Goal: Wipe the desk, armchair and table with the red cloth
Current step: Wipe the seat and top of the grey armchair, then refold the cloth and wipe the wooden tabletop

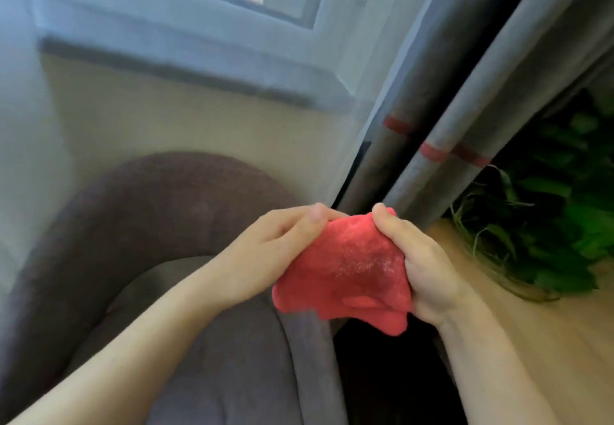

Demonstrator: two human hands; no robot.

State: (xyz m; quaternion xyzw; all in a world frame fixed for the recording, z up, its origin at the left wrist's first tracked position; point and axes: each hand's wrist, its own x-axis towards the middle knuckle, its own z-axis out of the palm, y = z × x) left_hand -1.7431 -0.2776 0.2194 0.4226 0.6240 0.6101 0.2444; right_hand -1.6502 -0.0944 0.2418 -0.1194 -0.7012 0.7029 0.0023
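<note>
The armchair (159,225), a rounded brown-grey upholstered seat, fills the lower left of the view below a window sill. To its right hang grey curtains (458,99) with a red band. At far right, a pale wooden table (531,341) carries a leafy green plant (548,225); a dark gap separates this surface from the armchair.

The red cloth (345,275) is held in the air above that gap, touching neither the armchair nor the table. The left hand (275,252) is closed on the cloth's upper left edge, pinching it with thumb against fingers. The right hand (422,265) is clamped on the right edge. The fabric is bunched and creased between them.

This two-handed grip probably serves to refold or regather the cloth, presenting a fresh face before the next surface is wiped.
</note>
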